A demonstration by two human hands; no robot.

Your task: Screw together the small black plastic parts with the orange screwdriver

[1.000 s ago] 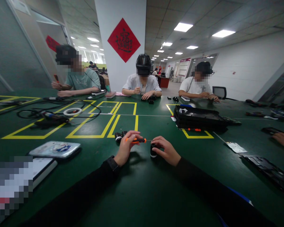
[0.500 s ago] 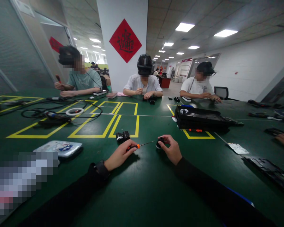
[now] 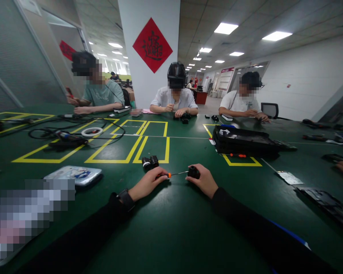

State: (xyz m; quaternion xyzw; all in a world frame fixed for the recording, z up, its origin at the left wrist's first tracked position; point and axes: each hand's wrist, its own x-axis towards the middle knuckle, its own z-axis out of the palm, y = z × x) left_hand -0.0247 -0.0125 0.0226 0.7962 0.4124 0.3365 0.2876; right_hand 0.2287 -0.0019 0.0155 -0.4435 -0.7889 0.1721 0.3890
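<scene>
Resting on the green tabletop (image 3: 171, 236) near centre | left hand (image 3: 147, 183) closed round a small orange-collared screwdriver (image 3: 171, 174), thin, stiff, best held by its handle | tip at a small black part (image 3: 193, 172) pinched in the right hand (image 3: 205, 181); likely light, hard, liable to roll | two similar black parts (image 3: 150, 162) just beyond.

Three seated people (image 3: 175, 99) across the green table (image 3: 171, 224), black tray (image 3: 244, 141), cable coil (image 3: 74, 133), red wall diamond (image 3: 152, 45).

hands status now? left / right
Left hand: closed on the orange-tipped screwdriver.
Right hand: closed on the small black part.
</scene>
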